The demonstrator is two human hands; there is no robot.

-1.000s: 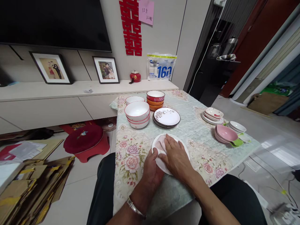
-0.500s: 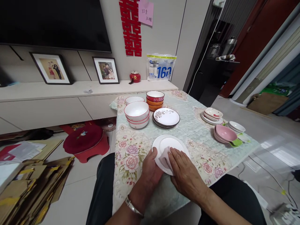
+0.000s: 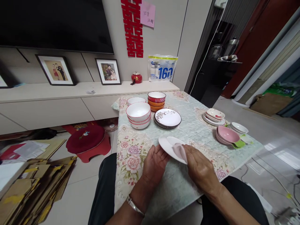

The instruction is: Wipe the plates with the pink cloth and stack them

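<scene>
A white plate (image 3: 169, 146) is held tilted above the near part of the table. My right hand (image 3: 201, 167) grips its right side, with a pale pinkish cloth (image 3: 180, 150) between the fingers and the plate's face. My left hand (image 3: 156, 162) lies palm up, fingers stretched out, at the plate's lower left edge; whether its fingertips touch the underside I cannot tell. Beyond the plate stands a stack of brown-rimmed plates (image 3: 167, 119). Left of that stack are white bowls with red rims (image 3: 138, 114), and behind it red and orange bowls (image 3: 156, 100).
On the table's right side stand small dishes (image 3: 214, 115), pink bowls (image 3: 228, 135) and small white bowls (image 3: 239, 127). A floral cloth (image 3: 133, 150) covers the table. On the floor to the left are a red stool (image 3: 86, 140) and flattened cardboard (image 3: 35, 187).
The plate has gone from lying nearly flat in my left hand to tilting up on its right side. My right hand has shifted right and now grips its edge; my left fingers have loosened.
</scene>
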